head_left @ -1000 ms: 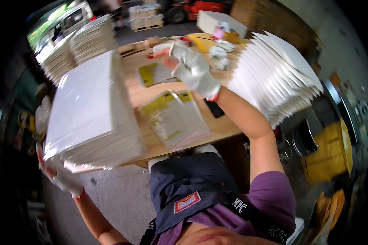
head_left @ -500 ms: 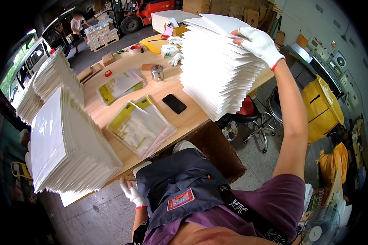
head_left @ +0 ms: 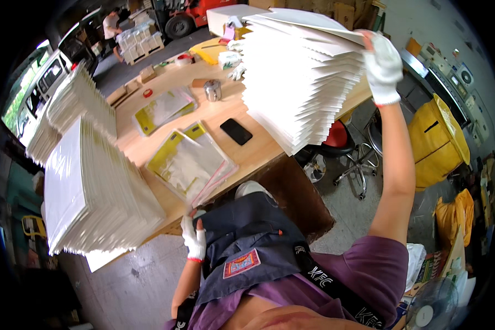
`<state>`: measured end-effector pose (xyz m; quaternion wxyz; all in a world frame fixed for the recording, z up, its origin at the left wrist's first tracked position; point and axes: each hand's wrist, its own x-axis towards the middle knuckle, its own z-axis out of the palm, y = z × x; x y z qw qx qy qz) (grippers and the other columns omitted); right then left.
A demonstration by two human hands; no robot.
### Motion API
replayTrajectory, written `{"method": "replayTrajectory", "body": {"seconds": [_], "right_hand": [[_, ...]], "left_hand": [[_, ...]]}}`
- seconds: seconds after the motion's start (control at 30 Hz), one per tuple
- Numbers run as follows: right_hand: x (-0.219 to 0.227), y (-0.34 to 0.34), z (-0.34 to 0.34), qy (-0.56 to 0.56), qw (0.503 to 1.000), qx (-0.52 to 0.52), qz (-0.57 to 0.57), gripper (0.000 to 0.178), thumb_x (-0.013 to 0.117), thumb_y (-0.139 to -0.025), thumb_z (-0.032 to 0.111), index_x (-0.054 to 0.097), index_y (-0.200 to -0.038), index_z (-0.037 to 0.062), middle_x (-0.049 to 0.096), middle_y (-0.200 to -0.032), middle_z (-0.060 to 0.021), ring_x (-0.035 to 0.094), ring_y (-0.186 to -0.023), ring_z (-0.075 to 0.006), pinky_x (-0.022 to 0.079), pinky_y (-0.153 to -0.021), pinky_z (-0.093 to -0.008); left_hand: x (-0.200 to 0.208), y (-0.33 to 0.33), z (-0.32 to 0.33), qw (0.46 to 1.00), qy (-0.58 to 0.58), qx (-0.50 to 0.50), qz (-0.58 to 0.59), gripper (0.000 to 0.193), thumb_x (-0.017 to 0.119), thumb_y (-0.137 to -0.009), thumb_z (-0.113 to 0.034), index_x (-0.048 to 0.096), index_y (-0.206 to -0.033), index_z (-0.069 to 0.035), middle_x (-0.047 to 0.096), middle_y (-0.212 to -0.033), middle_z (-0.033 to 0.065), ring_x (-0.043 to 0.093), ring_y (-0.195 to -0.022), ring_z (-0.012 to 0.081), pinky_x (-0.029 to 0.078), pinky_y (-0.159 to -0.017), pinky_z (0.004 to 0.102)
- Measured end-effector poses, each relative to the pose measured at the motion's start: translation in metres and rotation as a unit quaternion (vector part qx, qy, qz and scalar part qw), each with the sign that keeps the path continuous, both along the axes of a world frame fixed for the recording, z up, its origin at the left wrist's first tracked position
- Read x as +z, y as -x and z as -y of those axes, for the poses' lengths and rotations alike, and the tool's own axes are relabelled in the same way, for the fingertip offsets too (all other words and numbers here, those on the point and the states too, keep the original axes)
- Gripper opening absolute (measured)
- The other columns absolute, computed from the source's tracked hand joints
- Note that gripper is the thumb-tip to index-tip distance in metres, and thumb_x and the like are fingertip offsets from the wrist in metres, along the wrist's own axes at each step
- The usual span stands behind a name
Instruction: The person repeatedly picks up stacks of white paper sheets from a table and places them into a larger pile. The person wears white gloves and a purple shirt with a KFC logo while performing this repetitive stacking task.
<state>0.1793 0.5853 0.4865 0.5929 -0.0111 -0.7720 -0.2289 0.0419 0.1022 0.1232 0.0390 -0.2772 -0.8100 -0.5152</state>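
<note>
My right hand, in a white glove with bare fingertips, pinches the right edge of the top white sheet. The sheet bows slightly above a tall, leaning stack of white folded sheets. My left hand, gloved likewise, is by the table's near edge with thumb and finger apart, holding nothing visible. Just beyond it lie clear plastic bags with yellow-green print; whether a fingertip touches their corner I cannot tell. More such bags lie farther back on the wooden table.
Plastic-wrapped white stacks stand along the table's left side. A black phone, a metal tin and tape rolls lie on the table. A stool and a yellow bin stand right. Another person works behind.
My right hand has moved from atop the stack to its right edge and gripped the top sheet. My left hand has risen toward the table edge and bags.
</note>
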Motion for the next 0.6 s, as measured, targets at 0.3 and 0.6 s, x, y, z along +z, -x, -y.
{"method": "replayTrajectory", "body": {"seconds": [0.3,0.6], "right_hand": [[-0.038,-0.051,-0.055,0.799,0.565,0.206,0.009,0.044,0.046,-0.089,0.052,0.056,-0.097,0.0103,0.055,-0.066,0.0022,0.045,-0.046,-0.0052,0.032,-0.036,-0.0177],[-0.021,-0.044,-0.050,0.721,0.609,0.320,-0.089,0.028,0.047,-0.092,0.014,0.048,-0.115,-0.0012,0.054,-0.078,-0.0059,0.050,-0.052,-0.0066,0.036,-0.036,-0.0154]], "left_hand": [[-0.039,0.100,-0.044,0.929,0.319,0.057,-0.181,0.037,0.060,-0.079,-0.034,0.059,-0.107,-0.010,0.049,-0.118,0.0157,0.041,-0.114,0.0359,0.031,-0.097,0.0465],[-0.019,0.129,-0.057,0.877,0.470,-0.051,-0.084,0.035,0.066,-0.071,-0.024,0.056,-0.103,-0.016,0.051,-0.111,0.0059,0.049,-0.108,0.0307,0.041,-0.091,0.0430]]}}
